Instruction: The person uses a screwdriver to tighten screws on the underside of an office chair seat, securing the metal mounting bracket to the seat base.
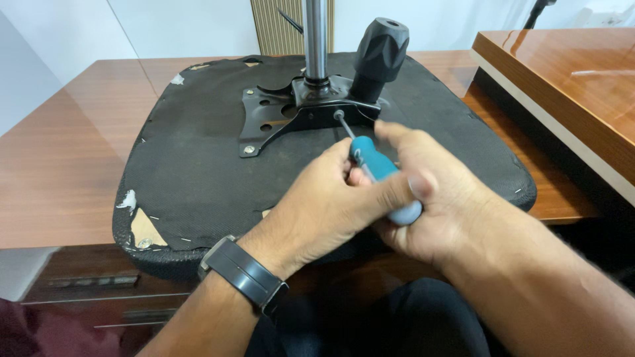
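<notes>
Nearest the camera, a dark lap and two forearms reach forward; the left wrist wears a dark watch. The left hand and right hand are both wrapped around the blue-handled screwdriver, the right clamped over the handle's pale butt end, the left gripping nearer the shaft.

The screwdriver's long axis runs from lower right, near the person, up and left and away. Its thin metal shaft points at a screw on the black metal mounting plate.

The plate is fixed to the underside of an upturned black chair seat, which lies on a wooden counter. A steel column and a black knob rise beyond.

The shaft meets the screw at a slant, so the tip would probably slip out under pressure, chewing the screw head or gouging the fabric.
</notes>
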